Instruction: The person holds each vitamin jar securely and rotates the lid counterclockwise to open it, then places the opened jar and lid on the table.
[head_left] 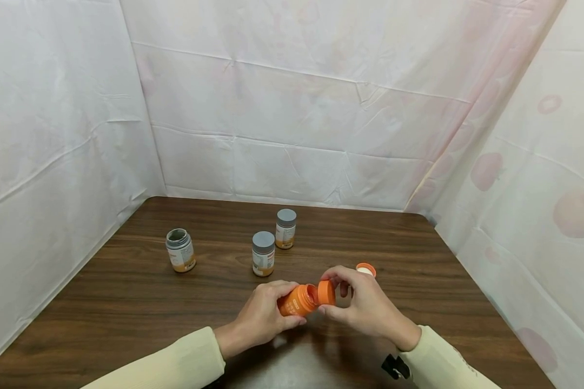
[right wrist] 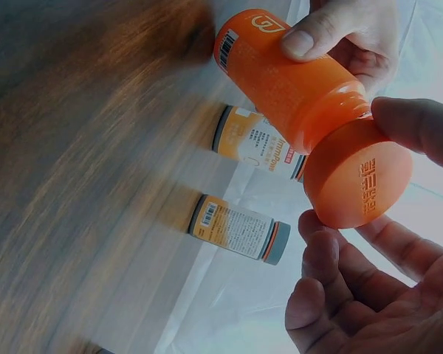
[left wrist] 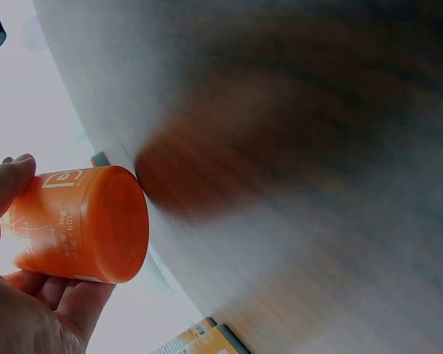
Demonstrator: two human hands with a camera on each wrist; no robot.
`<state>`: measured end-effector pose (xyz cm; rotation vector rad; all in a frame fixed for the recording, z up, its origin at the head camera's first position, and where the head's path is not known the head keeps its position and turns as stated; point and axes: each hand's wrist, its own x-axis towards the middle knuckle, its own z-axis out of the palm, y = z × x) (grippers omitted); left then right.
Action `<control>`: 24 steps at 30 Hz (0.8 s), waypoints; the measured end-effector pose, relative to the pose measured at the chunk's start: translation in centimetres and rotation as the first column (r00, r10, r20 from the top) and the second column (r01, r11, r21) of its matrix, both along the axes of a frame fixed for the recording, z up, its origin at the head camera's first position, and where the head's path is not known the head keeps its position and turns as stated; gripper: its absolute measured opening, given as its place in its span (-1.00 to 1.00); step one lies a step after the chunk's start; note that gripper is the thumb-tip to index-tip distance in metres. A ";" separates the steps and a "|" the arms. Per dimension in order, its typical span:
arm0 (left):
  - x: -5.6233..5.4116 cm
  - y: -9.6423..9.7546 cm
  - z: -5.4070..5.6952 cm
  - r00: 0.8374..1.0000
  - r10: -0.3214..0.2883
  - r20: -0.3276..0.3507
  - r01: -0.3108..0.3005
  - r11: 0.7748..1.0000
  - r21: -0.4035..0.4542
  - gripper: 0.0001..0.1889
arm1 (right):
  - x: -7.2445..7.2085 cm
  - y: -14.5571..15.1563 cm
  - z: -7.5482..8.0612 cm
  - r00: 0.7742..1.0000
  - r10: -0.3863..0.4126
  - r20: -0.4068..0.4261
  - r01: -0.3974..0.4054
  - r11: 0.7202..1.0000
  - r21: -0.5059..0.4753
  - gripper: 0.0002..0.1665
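Observation:
My left hand [head_left: 263, 314] grips an orange bottle [head_left: 296, 302], tilted with its mouth toward the right. With thumb and fingers, my right hand [head_left: 367, 307] pinches a round orange cap [head_left: 326, 293] at that mouth. Seen in the right wrist view, the cap [right wrist: 362, 175] sits askew against the threaded neck [right wrist: 332, 118], its embossed top facing the right hand. The bottle's base [left wrist: 118, 225] points to the camera in the left wrist view. What is inside the bottle cannot be made out.
Two grey-capped bottles [head_left: 263, 255] [head_left: 286, 229] stand upright beyond the hands. Farther left is an uncapped white-and-orange bottle [head_left: 181, 253]. An orange-rimmed white piece [head_left: 366, 269] lies behind the right hand, partly hidden. White sheets [head_left: 292, 108] surround the wooden table [head_left: 126, 302].

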<state>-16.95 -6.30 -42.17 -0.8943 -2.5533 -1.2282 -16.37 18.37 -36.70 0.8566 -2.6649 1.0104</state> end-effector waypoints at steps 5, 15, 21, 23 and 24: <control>-0.2 -0.1 0.0 1.000 0.007 0.001 -0.007 1.000 0.000 -0.44 | -0.2 0.2 -0.1 1.000 0.000 -0.001 0.000 1.000 0.009 -0.45; -0.2 -0.3 0.2 1.000 0.006 0.009 -0.006 1.000 0.007 -0.46 | -0.2 0.4 -0.2 1.000 -0.002 -0.005 0.002 1.000 0.003 -0.40; -0.2 -0.4 0.2 1.000 0.008 0.001 -0.008 1.000 0.011 -0.47 | -0.3 0.5 -0.3 1.000 0.002 -0.025 -0.002 1.000 -0.009 -0.38; -0.2 -0.4 0.2 1.000 0.006 0.003 -0.006 1.000 0.011 -0.46 | -0.3 0.5 -0.4 1.000 -0.004 -0.030 0.004 1.000 -0.012 -0.37; -0.2 -0.4 0.2 1.000 0.006 0.004 -0.006 1.000 0.010 -0.46 | -0.3 0.5 -0.4 0.999 -0.008 -0.032 0.008 1.000 -0.013 -0.36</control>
